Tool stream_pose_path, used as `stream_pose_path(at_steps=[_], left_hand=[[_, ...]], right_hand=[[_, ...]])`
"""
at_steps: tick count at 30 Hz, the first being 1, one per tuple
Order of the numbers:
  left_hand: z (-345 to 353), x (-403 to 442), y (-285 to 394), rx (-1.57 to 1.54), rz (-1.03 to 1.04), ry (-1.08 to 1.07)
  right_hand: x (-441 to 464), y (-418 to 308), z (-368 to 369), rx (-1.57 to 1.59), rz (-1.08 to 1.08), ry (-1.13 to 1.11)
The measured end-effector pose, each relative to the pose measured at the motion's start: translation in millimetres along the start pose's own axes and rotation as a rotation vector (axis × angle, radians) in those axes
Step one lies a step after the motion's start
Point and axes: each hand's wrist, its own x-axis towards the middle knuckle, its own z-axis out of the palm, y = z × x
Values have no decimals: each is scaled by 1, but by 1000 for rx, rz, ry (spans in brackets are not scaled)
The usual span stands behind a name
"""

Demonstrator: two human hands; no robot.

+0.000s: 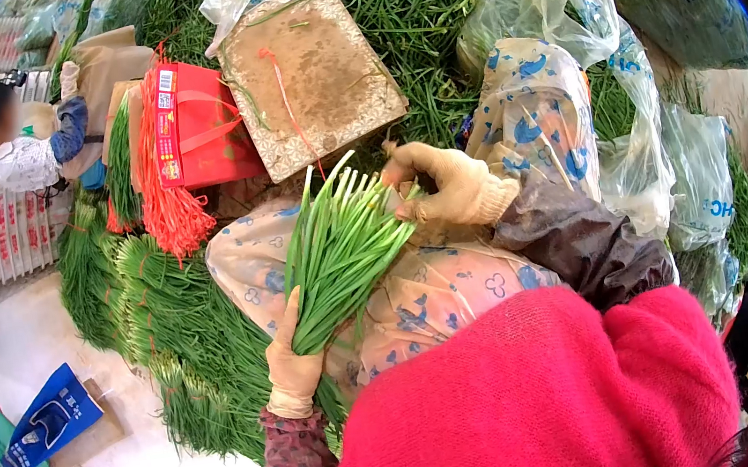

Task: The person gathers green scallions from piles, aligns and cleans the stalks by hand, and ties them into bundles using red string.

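My left hand [295,362], in a pale glove, is wrapped round the lower part of a bunch of long green stalks [339,252]. The bunch rests above my covered lap, its whitish ends pointing up and away from me. At the upper right of the bunch is my right hand [452,182], also gloved, its thumb and fingers curled near the stalk ends. What lies between those fingers is too small to make out. Just beyond the bunch sits a dirt-stained board [311,76] with a red tie [289,103] across it.
Red ties [174,203] hang beside a red bag [204,128] left of the board. Piled green bundles [183,325] lie at the left. Loose stalks [417,20] spread behind the board. Plastic bags [697,172] stand at the right. Another person [24,157] is at the upper left.
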Motion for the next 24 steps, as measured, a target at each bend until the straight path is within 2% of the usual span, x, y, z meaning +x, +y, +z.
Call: stream_pose_path(at_steps=[2, 3, 4, 6, 7, 11, 13, 14, 16, 18, 20, 21, 22, 24], left_hand=[[1, 1, 0, -51, -34, -8], [1, 2, -1, -55, -38, -15], [1, 3, -1, -58, -42, -24], [1, 4, -4, -71, -38, -31], [2, 5, -5, -84, -39, -37], [1, 6, -20, -163, -34, -94], [-2, 9, -19, -476, -206, -220], [-6, 11, -18, -474, -203, -231], [-14, 18, -9, -639, -436, -448], [-17, 21, -8, -615, -436, -451], [-25, 20, -17, -645, -455, -524], [-27, 21, -9, -670, -492, -487], [-27, 20, -16, -671, -486, -483], [-27, 19, -39, -881, -465, -582]], right_hand=[[0, -10, -8, -210, -128, -94], [1, -19, -12, -392, -60, -195], [2, -21, -12, -394, -59, -192], [4, -24, -11, -653, -47, -271], [7, -18, -8, -692, -209, -269], [13, -23, -1, -948, -361, -219], [24, -41, -7, -1058, -320, -304], [32, -52, -9, -1133, -264, -370], [45, -53, -16, -1269, -355, -311], [56, -69, -36, -1352, -231, -269], [71, -78, -67, -1488, -1, -198], [80, -75, -86, -1443, 143, -134], [88, -71, -108, -1392, 282, -67], [95, -18, -149, -1532, 451, -103]])
